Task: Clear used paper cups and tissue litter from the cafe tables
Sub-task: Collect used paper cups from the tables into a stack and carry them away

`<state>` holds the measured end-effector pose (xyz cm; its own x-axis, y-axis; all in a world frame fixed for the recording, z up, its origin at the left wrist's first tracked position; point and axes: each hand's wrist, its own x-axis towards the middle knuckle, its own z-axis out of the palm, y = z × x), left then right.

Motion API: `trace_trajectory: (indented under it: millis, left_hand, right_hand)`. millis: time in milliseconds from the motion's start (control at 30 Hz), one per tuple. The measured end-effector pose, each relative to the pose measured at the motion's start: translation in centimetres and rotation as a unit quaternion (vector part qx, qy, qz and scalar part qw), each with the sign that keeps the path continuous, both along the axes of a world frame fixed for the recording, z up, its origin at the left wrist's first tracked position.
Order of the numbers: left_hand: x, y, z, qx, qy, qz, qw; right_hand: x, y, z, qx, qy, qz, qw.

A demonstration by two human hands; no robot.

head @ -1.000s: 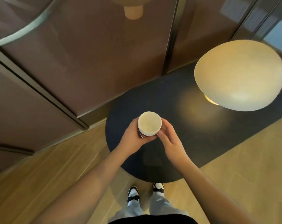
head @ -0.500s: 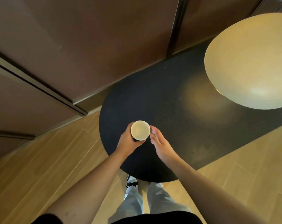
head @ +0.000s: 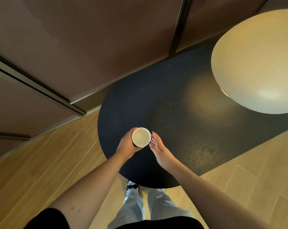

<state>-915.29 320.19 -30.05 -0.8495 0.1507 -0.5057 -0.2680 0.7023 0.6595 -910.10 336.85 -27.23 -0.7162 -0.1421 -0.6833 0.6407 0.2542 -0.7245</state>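
A white paper cup (head: 141, 137), seen from above with its round top facing me, is over the near left part of the dark oval table (head: 181, 123). My left hand (head: 127, 143) grips the cup around its side from the left. My right hand (head: 158, 147) is just right of the cup with its fingers nearly straight; the fingertips lie next to the cup's rim and I cannot tell whether they touch it. No tissue litter is in view.
A large cream dome lamp shade (head: 259, 61) hangs over the table's right end, above table height. Brown wall panels (head: 90, 47) run along the table's far edge. Wooden floor (head: 41, 162) surrounds the table; my legs and shoes (head: 131, 189) stand at its near edge.
The cup and both hands appear lower and farther from the camera. My right hand, earlier curled at the cup's side, has straightened and drawn slightly off it. The view shifted left.
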Motion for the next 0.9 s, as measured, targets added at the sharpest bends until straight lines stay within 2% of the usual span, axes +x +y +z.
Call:
trace_trajectory:
  millis: [267,433,633,900]
  left_hand:
    - [-0.3,-0.1,-0.6,-0.025,-0.011,0.006,1.0]
    - [0.4,-1.4,-0.5,-0.08,-0.059,-0.023,0.995]
    - [4.4,-6.1,3.2,0.072,-0.003,0.151,0.986]
    - [11.3,-8.2,12.1,0.113,0.084,0.198,0.97]
  right_hand:
    - [0.2,0.2,-0.1,0.006,-0.009,0.021,1.0]
    - [1.2,0.9,2.2,0.039,0.002,0.002,0.999]
    - [2.4,3.0,7.8,0.077,0.055,0.0,0.996]
    - [2.8,3.7,13.1,0.05,0.1,0.099,0.989]
